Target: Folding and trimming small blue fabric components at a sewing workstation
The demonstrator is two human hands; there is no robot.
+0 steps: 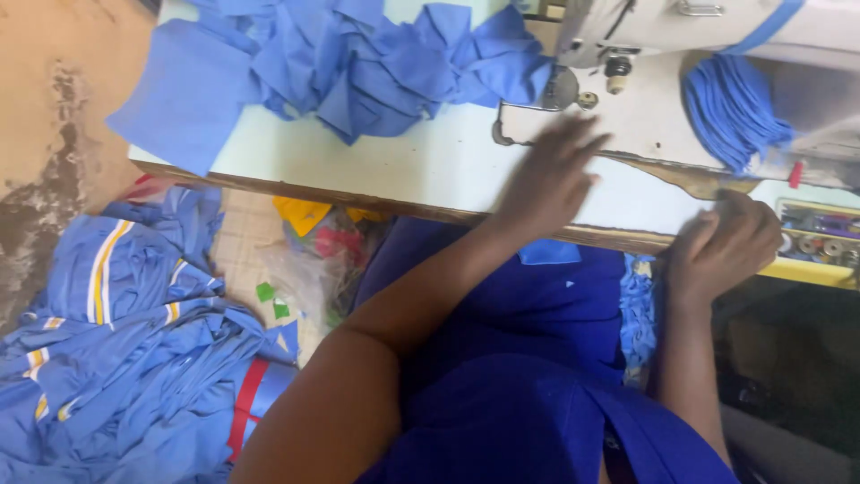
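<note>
— What sits on the table [376, 170] by way of bundles and boxes?

— A loose heap of blue fabric pieces [358, 63] covers the far left of the pale tabletop, one flat square hanging over the left edge. At the right, a thick bundle of blue strips [730, 108] hangs under the arm of the white sewing machine [681, 36]. Past the table's right end there is a yellow tray [820, 246] with small spools in it, too small to tell colours apart well. A small red tab [795, 173] stands just right of the blue bundle.

— And on the floor?

— A big pile of blue garments [134, 350] with yellow-and-white stripes and a red band lies at lower left. Beside it is a clear plastic bag [313, 260] with yellow, red and green scraps.

— Where are the hands?

— The left hand [551, 175] lies flat on the tabletop, fingers spread wide and blurred, holding nothing that I can see. It is just in front of the machine's needle area, with the heap of blue pieces well off to its left. The right hand [724, 246] is curled at the table's front edge, below the blue bundle and near the tray. Whether it grips anything I cannot tell.

— Any cloth near that hand?

— A ruffled light-blue strip [638, 314] hangs below the edge, just left of the right wrist, against the person's dark blue clothing [502, 358].
</note>
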